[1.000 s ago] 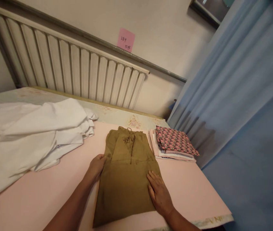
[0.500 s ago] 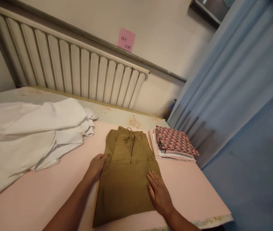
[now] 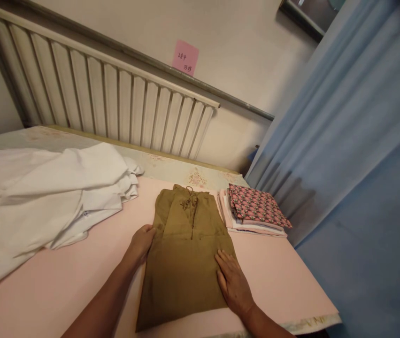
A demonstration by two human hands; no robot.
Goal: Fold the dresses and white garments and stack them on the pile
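An olive-brown garment (image 3: pixel 186 272) lies flat and folded on the pink cloth, with thin dark cords tied in a bow near its far end. At its left edge my left hand (image 3: pixel 142 243) pinches the fabric, thumb on top and the other fingers mostly hidden. My right hand (image 3: pixel 234 282) rests palm down on the garment's right side, fingers stretched out. Whether it is trousers or a top I cannot tell.
Rumpled white cloth (image 3: pixel 52 192) covers the left part of the pink table cover (image 3: pixel 277 277). A folded stack with a red patterned cloth (image 3: pixel 258 206) on top sits at the right. Behind are a radiator (image 3: pixel 111 98) and, rightward, a blue curtain (image 3: pixel 344 117).
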